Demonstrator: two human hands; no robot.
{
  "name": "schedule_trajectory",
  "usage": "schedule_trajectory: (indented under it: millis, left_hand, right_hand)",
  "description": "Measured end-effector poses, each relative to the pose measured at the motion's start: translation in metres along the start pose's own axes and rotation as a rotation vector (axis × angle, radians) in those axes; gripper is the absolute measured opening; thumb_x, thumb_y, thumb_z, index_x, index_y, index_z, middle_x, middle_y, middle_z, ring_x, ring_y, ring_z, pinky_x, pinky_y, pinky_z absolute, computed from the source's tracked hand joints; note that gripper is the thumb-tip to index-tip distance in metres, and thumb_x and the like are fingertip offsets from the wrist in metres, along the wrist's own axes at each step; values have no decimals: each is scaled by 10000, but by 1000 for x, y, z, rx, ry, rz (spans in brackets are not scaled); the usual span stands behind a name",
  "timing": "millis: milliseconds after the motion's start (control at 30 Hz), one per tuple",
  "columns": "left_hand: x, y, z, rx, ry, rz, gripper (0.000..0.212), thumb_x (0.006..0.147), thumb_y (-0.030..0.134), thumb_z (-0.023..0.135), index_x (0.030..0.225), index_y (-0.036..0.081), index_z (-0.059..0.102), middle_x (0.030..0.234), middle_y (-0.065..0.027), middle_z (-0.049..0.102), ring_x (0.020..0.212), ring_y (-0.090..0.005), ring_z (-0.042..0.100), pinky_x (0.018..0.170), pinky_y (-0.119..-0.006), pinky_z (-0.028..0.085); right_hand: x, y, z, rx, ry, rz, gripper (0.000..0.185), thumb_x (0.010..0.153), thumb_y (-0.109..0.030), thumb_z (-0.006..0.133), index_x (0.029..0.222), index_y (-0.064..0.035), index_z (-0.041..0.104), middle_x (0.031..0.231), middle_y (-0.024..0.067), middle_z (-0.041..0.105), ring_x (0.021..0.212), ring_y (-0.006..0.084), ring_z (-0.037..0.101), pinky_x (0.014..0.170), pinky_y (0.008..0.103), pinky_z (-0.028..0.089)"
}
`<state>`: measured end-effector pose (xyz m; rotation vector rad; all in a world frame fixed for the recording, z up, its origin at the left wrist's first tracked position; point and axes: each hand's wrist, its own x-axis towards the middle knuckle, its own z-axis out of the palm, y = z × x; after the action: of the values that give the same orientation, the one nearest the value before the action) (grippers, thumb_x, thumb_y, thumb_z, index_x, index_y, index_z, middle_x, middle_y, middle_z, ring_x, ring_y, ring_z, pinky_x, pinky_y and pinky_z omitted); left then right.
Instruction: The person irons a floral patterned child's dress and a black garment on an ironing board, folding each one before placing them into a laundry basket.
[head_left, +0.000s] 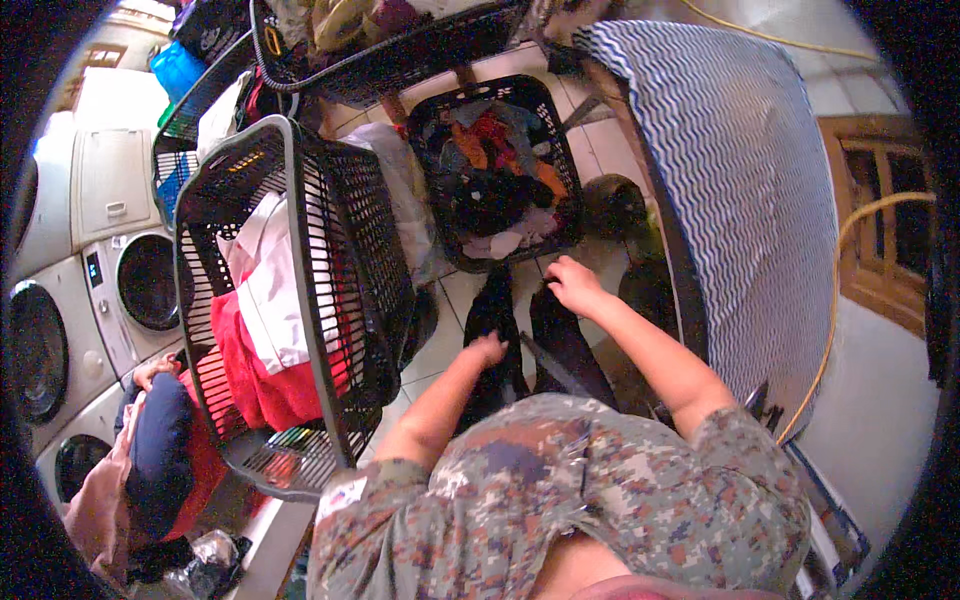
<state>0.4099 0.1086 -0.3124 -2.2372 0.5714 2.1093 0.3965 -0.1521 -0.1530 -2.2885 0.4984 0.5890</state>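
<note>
My left hand (489, 349) is low over my dark-clad legs, small and blurred; whether its fingers hold anything is unclear. My right hand (574, 285) is farther forward, over my other leg, its fingers curled, with nothing visible in it. Just beyond both hands, a black plastic laundry basket (571, 187) stands on the tiled floor, holding mixed clothes in orange, red, grey and black. To the left, a larger black laundry basket (330, 390) holds a white garment (274, 300) and a red cloth (262, 394).
Front-loading washing machines (146, 281) line the left side, with a person (161, 450) in front of them. An ironing board with a wavy-striped cover (735, 187) runs along the right, with a yellow cord (831, 300) beside it. More baskets of clothes (397, 60) stand at the top.
</note>
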Motion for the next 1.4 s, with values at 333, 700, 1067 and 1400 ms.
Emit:
schedule_trajectory:
  millis: [333,700,1067,1400]
  left_hand:
    - [-31,-60,110,-199,378,-37,645,865,566,306,1391,202,220,1371,-282,231,1237,-447,277,1019,-454,271]
    - [-63,-19,95,-608,667,-198,563,881,418,427,1339,113,307,1334,-270,301,1207,-416,334,996,-437,305]
    - [-27,60,-48,-721,1086,364,590,724,120,635,1239,2,372,1200,-205,447,1111,-339,440,950,-374,356]
    - [-264,179,-241,-667,754,977,328,702,42,688,981,22,517,872,5,546,836,-73,488,755,-218,415]
  right_hand:
    - [251,74,150,-571,-215,-83,275,815,-221,472,975,-77,644,1451,191,85,1306,444,118,971,596,260]
    - [289,77,185,-483,-433,-9,352,808,-364,514,932,-68,660,1243,193,446,1164,384,405,960,523,299]
    - [88,-20,-26,591,-441,-195,306,767,-327,647,787,-34,560,729,65,551,695,153,511,603,314,418]
    - [-39,-48,-228,380,573,-443,176,722,4,627,887,9,567,912,86,583,838,162,552,767,267,432]
